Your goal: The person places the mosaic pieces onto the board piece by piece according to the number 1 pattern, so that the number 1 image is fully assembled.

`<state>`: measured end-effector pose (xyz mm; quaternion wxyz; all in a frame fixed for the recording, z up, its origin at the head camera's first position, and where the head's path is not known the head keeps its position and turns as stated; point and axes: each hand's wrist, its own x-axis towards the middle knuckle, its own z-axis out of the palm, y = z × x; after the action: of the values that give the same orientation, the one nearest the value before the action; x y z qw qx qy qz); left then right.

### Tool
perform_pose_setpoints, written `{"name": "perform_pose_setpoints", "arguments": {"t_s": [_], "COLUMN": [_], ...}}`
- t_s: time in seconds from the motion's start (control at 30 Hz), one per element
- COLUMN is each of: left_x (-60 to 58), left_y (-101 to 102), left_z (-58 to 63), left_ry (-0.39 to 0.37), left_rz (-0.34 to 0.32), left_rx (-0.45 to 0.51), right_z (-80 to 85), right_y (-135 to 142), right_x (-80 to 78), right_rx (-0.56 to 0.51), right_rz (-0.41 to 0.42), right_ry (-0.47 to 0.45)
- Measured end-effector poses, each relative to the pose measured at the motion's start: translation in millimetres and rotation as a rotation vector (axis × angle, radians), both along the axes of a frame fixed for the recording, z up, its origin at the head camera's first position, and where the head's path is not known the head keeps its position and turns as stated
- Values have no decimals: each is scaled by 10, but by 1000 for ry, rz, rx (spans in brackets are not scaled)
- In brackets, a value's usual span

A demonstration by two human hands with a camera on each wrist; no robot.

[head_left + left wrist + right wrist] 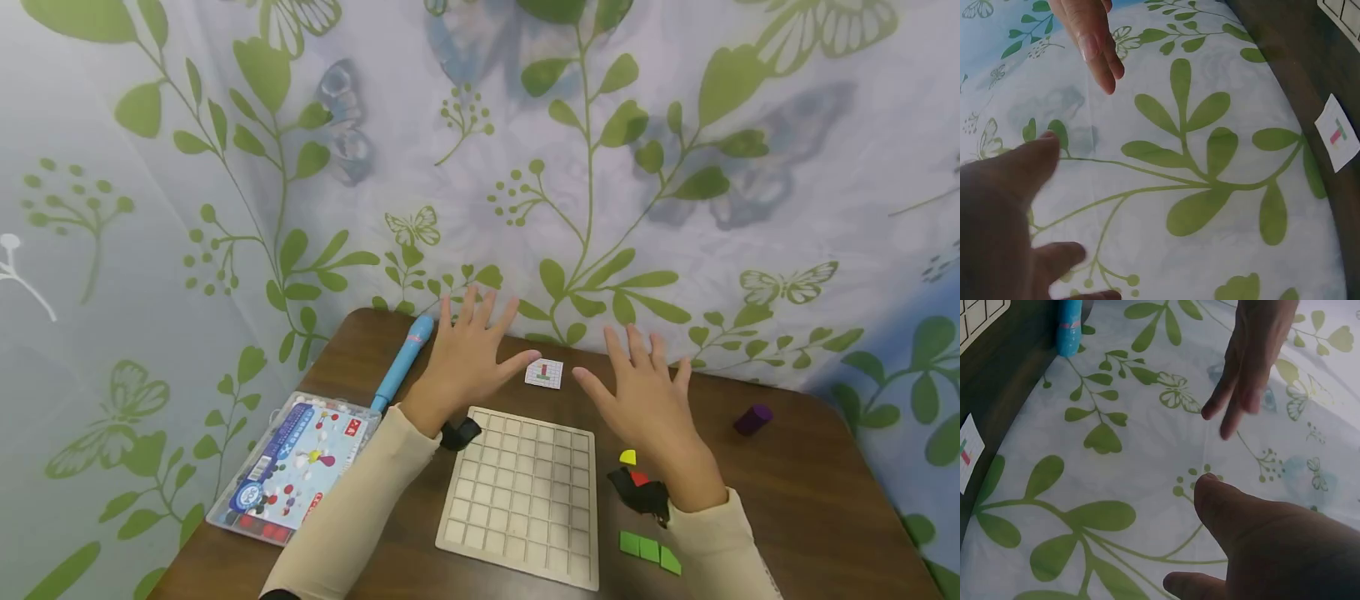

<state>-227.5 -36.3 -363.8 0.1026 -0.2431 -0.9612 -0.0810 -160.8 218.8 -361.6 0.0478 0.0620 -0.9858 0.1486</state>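
Observation:
Both hands are held up over the far part of the table with fingers spread, neither gripping anything. My left hand is above and beyond the far left corner of a pale wooden grid board. On the other side, my right hand hovers beyond the board's far right corner. Between the two thumbs lies a small white card with a red and green pattern on a grid. Near the right wrist are a yellow piece and a red piece, partly covered by the wrist strap. Several green square tiles lie in a row right of the board.
At the left sits a clear plastic case with a molecule picture on its lid, partly behind the left sleeve. A blue cylindrical stick lies beyond it. The dark purple cylinder is at the right. A patterned curtain hangs behind the table.

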Motion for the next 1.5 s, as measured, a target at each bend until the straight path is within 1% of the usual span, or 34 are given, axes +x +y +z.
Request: {"name": "perform_pose_setpoints", "arguments": {"t_s": [0.07, 0.1, 0.2, 0.3, 0.4, 0.5, 0.57, 0.67, 0.73, 0.87, 0.93, 1.0, 1.07, 1.17, 1.23, 1.3, 1.4, 1.5], "left_x": [2, 10, 62, 134, 195, 246, 286, 362, 420, 500, 514, 529, 525, 536, 547, 560, 576, 568], "left_y": [-65, -107, -241, -350, -418, -466, -514, -591, -641, -717, -750, -779, -807, -844, -868, -893, -916, -924], "left_z": [-57, -96, -262, -477, -701, -918, -1069, -1292, -1415, -1593, -1669, -1746, -1782, -1820, -1836, -1861, -1899, -1929], "left_ry": [29, 31, 12, -32, -82, -133, -163, -224, -274, -358, -384, -405, -412, -395, -373, -363, -386, -407], "left_rz": [-28, -45, -87, -138, -213, -274, -287, -284, -273, -235, -214, -195, -178, -156, -140, -122, -98, -93], "left_rx": [62, 105, 241, 379, 504, 606, 642, 654, 653, 680, 690, 687, 659, 606, 580, 575, 585, 583], "right_z": [-25, -45, -125, -237, -365, -509, -601, -749, -848, -1062, -1173, -1267, -1346, -1456, -1532, -1615, -1738, -1845], "right_y": [31, 51, 124, 218, 329, 447, 517, 616, 684, 835, 913, 979, 1036, 1103, 1144, 1186, 1244, 1267], "right_x": [9, 14, 50, 109, 173, 241, 278, 333, 361, 368, 360, 358, 346, 325, 304, 289, 285, 277], "right_rx": [-4, -6, -27, -50, -93, -146, -186, -228, -248, -273, -280, -275, -289, -311, -330, -340, -354, -353], "right_rz": [1, 1, -6, -24, -35, -24, -7, 2, -10, -39, -44, -60, -82, -108, -113, -102, -80, -47], "right_ry": [-3, -5, -24, -44, -42, 15, 57, 138, 197, 321, 352, 330, 272, 160, 103, 63, 7, -4]}}
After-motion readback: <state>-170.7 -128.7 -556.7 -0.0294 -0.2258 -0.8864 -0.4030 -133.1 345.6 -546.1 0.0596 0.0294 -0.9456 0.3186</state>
